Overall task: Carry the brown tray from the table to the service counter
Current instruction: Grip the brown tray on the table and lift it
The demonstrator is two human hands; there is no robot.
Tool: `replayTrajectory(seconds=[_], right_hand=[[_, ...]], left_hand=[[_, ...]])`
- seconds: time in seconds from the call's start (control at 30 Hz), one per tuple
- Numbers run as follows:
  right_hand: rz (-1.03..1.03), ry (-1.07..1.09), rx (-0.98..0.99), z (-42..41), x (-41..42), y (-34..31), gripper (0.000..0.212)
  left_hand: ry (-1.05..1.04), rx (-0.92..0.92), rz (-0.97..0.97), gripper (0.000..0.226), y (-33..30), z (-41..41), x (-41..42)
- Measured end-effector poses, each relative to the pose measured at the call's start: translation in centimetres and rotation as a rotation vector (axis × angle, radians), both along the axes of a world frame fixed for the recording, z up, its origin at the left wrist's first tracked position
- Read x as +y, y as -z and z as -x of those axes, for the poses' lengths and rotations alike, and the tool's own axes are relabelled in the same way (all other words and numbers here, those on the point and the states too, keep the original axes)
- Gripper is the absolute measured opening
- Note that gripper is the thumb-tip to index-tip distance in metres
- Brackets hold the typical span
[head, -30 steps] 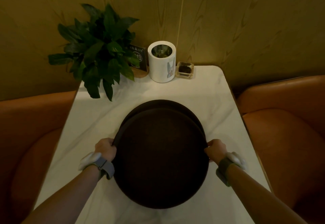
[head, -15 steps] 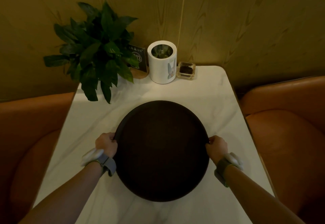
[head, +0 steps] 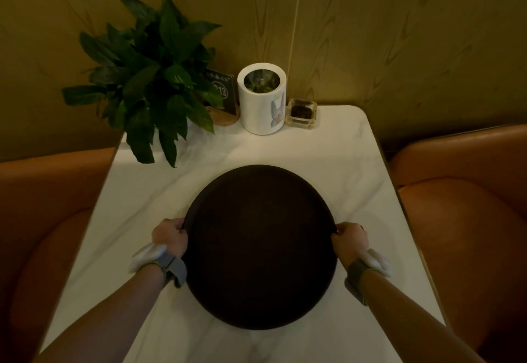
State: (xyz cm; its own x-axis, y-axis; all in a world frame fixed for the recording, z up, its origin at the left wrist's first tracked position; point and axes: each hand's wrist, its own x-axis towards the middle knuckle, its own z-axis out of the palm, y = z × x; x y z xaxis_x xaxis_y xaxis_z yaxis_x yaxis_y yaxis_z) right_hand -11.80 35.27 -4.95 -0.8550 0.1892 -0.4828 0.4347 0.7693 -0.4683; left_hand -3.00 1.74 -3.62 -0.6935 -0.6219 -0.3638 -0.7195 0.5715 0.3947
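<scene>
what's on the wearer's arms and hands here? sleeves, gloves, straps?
No sleeves or gloves: both forearms and hands are bare. The left hand has a grey fabric wrist strap carrying a white rounded oblong device. The right hand has a darker olive-grey wrist strap with a similar white device. No cables or markings visible.

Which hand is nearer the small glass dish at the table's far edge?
Right. The right hand holds the brown tray on the glass dish side; the left hand holds the opposite rim.
</scene>
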Motion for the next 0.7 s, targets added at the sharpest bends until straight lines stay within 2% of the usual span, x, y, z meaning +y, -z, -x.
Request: replayTrajectory(seconds=[0.1, 0.27, 0.43, 0.6, 0.7], right_hand=[[0.021, -0.026, -0.010, -0.1, 0.3, 0.4, 0.029], [0.071, 0.052, -0.040, -0.3, 0.2, 0.7, 0.054], [0.169, 0.136, -0.110, -0.1, -0.5, 1.3, 0.040], [0.086, 0.108, -0.136, 0.5, -0.8, 1.7, 0.032], [0.072, 0.111, -0.079, 0.7, -1.3, 1.4, 0.029]], left_hand=[[-0.014, 0.015, -0.056, 0.037, 0.2, -0.1, -0.2], [-0.233, 0.002, -0.241, 0.042, 0.2, -0.2, -0.5], [-0.277, -0.107, -0.411, 0.040, 1.7, -0.7, -0.7], [-0.351, -0.087, -0.384, 0.036, 2.5, -0.9, -0.2], [-0.376, -0.059, -0.339, 0.034, 1.8, -0.9, 0.5]])
